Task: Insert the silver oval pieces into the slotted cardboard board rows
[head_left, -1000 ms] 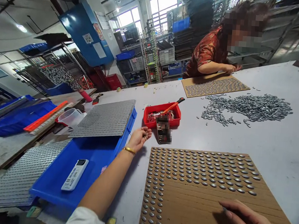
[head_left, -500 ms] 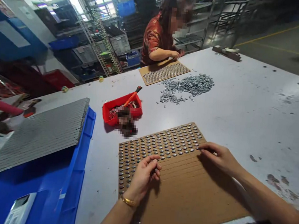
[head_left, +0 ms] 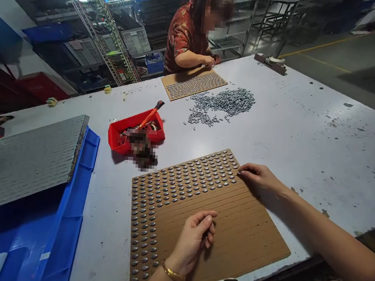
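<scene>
A brown cardboard sheet (head_left: pixel 226 230) lies before me, with rows of small silver oval metal pieces (head_left: pixel 184 179) along its far and left sides. My right hand (head_left: pixel 258 176) is at the sheet's right edge, thumb and forefinger pinched on one such oval piece (head_left: pixel 239 172) at the end of a row. Over the bare middle of the cardboard is my left hand (head_left: pixel 199 232), its fingers curled in. Whatever that hand may hold is hidden. A gold bracelet (head_left: pixel 173 272) circles the left wrist.
A heap of loose oval pieces (head_left: pixel 232 101) lies farther back. A red bin (head_left: pixel 116 137) with an orange-handled tool (head_left: pixel 150 115) stands left. At far left, a blue crate (head_left: pixel 70 231) carries grey sheets (head_left: pixel 26 162). Across the table, a co-worker (head_left: pixel 187 36) bends over another cardboard sheet (head_left: pixel 169 82).
The view has shifted, so the table contents appear farther left. My left hand has drawn back from the rows toward me. My right hand stays at the sheet's right edge.
</scene>
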Demonstrator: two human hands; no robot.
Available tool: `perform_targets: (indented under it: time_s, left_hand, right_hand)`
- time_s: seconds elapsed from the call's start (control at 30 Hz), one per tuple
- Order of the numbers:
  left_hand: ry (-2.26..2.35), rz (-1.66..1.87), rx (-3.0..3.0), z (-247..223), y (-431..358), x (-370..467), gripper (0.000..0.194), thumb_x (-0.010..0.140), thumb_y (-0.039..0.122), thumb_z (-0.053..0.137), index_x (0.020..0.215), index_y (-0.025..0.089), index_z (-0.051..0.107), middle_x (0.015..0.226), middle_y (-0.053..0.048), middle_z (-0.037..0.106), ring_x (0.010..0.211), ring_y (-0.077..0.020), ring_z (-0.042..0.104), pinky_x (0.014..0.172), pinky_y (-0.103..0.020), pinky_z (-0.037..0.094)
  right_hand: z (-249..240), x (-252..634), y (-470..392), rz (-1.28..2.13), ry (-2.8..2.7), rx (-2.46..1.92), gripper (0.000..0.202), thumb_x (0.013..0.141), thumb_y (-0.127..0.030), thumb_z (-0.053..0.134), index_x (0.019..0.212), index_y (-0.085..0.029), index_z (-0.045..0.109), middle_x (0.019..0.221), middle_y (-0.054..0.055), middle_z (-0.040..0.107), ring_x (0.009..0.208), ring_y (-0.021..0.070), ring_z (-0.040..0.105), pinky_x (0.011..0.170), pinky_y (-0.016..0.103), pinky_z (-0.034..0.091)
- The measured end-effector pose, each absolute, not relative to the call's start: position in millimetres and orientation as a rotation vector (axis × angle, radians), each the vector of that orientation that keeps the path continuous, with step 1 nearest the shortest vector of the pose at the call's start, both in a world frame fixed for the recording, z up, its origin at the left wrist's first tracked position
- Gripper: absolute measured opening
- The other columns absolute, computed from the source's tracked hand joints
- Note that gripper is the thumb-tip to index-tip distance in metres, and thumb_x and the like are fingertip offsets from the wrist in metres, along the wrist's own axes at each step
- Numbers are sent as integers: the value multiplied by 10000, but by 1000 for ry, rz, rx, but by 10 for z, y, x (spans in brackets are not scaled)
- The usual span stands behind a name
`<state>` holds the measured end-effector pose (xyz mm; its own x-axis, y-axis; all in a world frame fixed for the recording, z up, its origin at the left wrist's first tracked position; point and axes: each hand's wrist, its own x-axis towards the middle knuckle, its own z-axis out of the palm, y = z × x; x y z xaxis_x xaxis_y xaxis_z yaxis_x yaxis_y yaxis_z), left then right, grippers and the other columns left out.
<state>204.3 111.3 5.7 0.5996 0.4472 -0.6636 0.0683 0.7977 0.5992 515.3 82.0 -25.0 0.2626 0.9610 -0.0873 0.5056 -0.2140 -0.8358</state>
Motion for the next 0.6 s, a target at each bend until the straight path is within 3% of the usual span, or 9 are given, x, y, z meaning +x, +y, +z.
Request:
perform_targets:
  time_s: [0.33,0.6]
  left_hand:
    - [902,261,620,-21,1071,2053,406,710,407,736,988,153,584,655,8,591,461,-59,484,412,-168,292]
    - [915,265,613,5,1047,2080,349,712,361,742,952,118,670,640,5,559,475,-47,462,418,-163,297]
  right_hand:
    - [-284,5214,934,659,-1582,-1834,280,880,-425,499,928,-214,678,930,73,691,876,229,627,778,339,486]
    - [-230,5222,963,476,-1877,-1831,297,921,-303,403,947,-235,691,938,75,641,821,197,609,723,293,466]
